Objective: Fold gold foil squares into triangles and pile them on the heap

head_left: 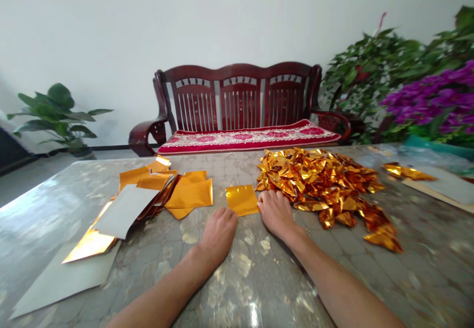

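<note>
A flat gold foil sheet (241,200) lies on the marble-patterned table (259,288) between my hands. My left hand (220,232) rests palm down at its lower left corner, and my right hand (276,214) lies against its right edge. Their fingers are bunched, and I cannot tell whether either grips the foil. Just beyond my right hand spreads a heap of crumpled gold foil pieces (318,185). To the left lie overlapping flat gold foil sheets (188,193), with white-backed sheets (124,212) on top of a stack.
A large pale card (55,281) lies at the table's near left. Gold foil (409,172) rests on a board (440,185) at the right. Beyond the table's far edge stand a dark wooden bench (239,96) with a red cushion, a potted plant (55,116), and purple-flowering plants (433,96).
</note>
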`<state>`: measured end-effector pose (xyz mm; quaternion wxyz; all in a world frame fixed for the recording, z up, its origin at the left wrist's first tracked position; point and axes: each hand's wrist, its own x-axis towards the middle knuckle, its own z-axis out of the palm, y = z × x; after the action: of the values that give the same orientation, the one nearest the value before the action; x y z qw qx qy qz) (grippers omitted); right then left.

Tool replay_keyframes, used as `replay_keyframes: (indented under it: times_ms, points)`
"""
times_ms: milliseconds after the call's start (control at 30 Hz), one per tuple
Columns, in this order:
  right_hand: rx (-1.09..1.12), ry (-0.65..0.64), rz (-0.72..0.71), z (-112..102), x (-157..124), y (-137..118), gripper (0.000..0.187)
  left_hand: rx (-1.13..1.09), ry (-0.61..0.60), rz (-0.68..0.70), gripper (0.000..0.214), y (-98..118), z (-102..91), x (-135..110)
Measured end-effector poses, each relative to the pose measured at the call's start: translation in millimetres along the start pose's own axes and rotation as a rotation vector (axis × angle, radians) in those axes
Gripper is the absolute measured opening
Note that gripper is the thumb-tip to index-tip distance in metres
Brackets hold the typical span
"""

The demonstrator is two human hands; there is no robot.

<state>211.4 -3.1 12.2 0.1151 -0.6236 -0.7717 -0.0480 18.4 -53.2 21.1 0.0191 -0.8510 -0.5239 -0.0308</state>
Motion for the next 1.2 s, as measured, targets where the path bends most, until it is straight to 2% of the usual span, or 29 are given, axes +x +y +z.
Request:
replay_keyframes:
  times_ms: [300,500,633,767,900,1000,1200]
  points:
    - [0.108,0.092,-0.016,6,2,11,0.023,-0.011,0.094,-0.079,0.019,11,8.6,-8]
    - [0.207,0.107,-0.130,2,-5,-2,0.017,-0.083,0.150,-0.042,0.024,19,5.9,-6]
    - [0.225,0.098,-0.156,3,-8,-10,0.015,-0.216,0.173,-0.005,0.028,19,8.8,-5]
    - [0.211,0.084,-0.167,3,-8,-12,0.019,-0.374,0.217,-0.009,0.026,12,13.3,-4]
    - [0.248,0.078,-0.228,2,-9,-10,0.018,-0.364,0.348,-0.094,0.019,0,15.0,3]
    - [0.284,0.063,-0.333,0,-8,-9,0.016,-0.407,0.400,-0.147,0.031,-12,18.4,10]
    - [0.332,0.022,-0.461,1,-4,-6,0.017,-0.424,0.259,-0.224,0.042,-30,23.0,20]
